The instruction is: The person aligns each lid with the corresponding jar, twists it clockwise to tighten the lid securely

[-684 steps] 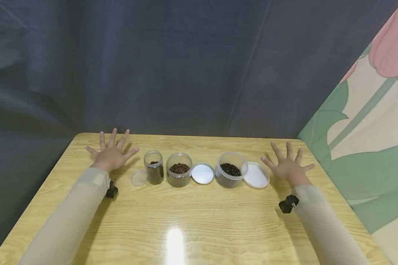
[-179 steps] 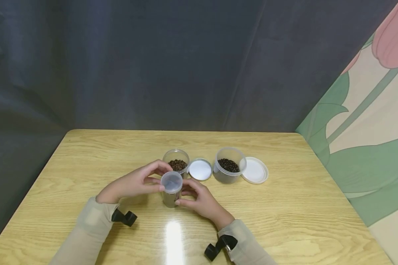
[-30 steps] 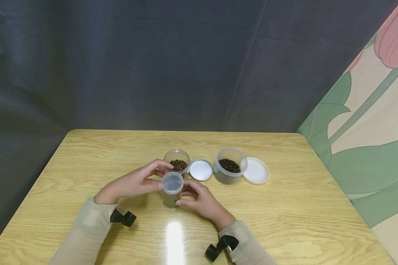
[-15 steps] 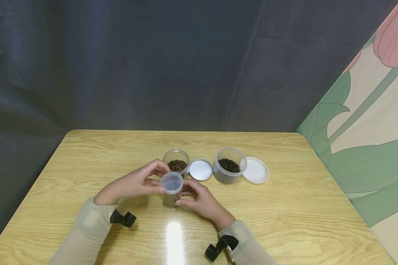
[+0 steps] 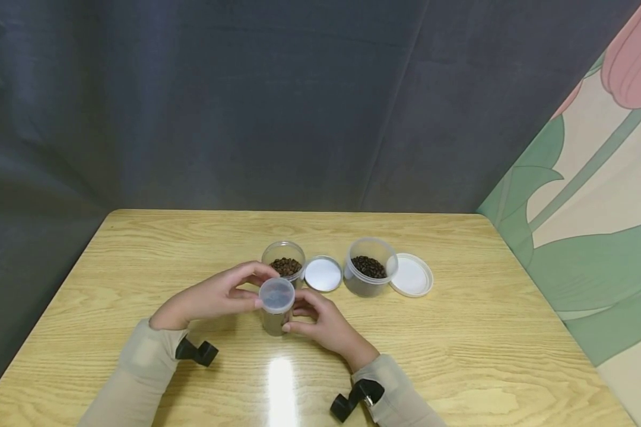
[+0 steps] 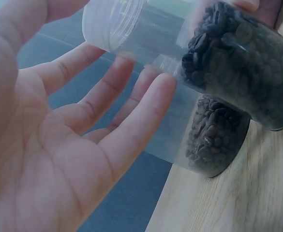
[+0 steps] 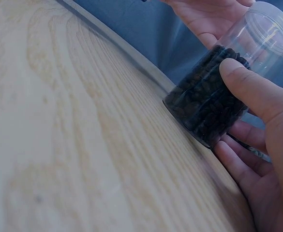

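Observation:
A small clear jar (image 7: 204, 92), more than half full of dark coffee beans, stands in front of the other containers, its translucent lid (image 5: 276, 293) on top. My right hand (image 5: 323, 323) grips the jar's body from the right, thumb on the near side and fingers behind. At the lid's left edge, my left hand (image 5: 219, 296) has its thumb on the near side and its index finger behind, fingertips at the rim. In the left wrist view, the curved fingers (image 6: 146, 106) of that hand reach beside the lid and the upper jar.
Right behind the jar stands a wider clear jar (image 5: 269, 256) of brown beans, partly hidden. A silver-rimmed lid (image 5: 323, 274) lies beside it. Farther right are a translucent tub (image 5: 365, 289) of dark beans and a white lid (image 5: 412, 276). A dark curtain (image 5: 299, 107) hangs behind the table.
Since the oldest frame, the small jar has come forward from the row and its lid now sits on it. Over the last second, my left fingers shift slightly around the lid; my right hand stays still.

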The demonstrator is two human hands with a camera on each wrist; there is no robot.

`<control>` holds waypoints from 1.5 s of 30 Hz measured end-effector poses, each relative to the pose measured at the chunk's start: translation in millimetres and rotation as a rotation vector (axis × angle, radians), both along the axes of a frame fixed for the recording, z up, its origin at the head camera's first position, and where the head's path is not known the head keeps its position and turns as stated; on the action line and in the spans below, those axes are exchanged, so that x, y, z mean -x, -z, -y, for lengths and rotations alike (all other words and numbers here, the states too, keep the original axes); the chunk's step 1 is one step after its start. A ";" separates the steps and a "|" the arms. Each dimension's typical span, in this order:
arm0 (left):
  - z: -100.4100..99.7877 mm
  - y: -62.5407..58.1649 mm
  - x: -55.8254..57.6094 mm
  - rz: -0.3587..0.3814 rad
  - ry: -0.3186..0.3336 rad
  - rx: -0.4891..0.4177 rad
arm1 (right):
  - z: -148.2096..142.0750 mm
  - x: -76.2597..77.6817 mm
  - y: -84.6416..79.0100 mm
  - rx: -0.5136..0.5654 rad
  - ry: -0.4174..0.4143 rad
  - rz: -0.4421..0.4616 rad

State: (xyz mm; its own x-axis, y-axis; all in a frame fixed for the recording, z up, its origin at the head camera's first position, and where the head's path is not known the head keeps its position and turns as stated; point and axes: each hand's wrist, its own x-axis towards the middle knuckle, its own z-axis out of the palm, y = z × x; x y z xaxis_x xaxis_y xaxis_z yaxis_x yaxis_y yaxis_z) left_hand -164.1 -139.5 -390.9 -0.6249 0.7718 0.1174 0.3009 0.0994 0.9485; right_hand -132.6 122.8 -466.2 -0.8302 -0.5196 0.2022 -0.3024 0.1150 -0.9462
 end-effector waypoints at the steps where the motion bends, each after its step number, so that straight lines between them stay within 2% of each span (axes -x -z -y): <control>1: -0.2 -0.2 -0.3 -0.006 0.000 0.001 | -0.2 0.3 0.6 0.001 -0.001 -0.003; 6: -1.8 -0.9 -1.7 -0.039 -0.028 0.007 | -0.8 1.7 3.1 0.004 -0.007 -0.015; 14: -2.9 -1.6 -3.7 -0.021 -0.062 0.029 | -1.0 2.4 4.1 0.007 -0.011 -0.022; 27: -0.3 -0.2 -1.4 0.012 -0.040 0.020 | -1.1 2.4 3.3 0.001 -0.017 -0.022; 34: 0.8 0.7 1.1 -0.053 -0.026 0.040 | -1.8 2.7 3.7 0.003 -0.022 -0.021; 39: 0.6 0.3 0.4 -0.009 -0.014 0.018 | -2.0 2.7 4.1 0.001 -0.022 -0.023; 42: -0.7 -0.6 -1.0 0.000 -0.023 0.015 | -1.6 2.8 4.0 0.001 -0.023 -0.028; 45: -1.9 -2.1 -2.9 -0.025 -0.050 0.039 | -0.9 3.0 4.1 0.003 -0.024 -0.035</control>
State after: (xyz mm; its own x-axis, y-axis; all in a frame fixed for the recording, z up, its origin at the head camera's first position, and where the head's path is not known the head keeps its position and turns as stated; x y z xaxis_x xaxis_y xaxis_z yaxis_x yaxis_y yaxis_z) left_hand -161.2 -137.6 -388.8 -0.6602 0.7439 0.1035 0.3181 0.1521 0.9358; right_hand -135.6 123.7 -470.3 -0.8097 -0.5389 0.2323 -0.3379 0.1044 -0.9354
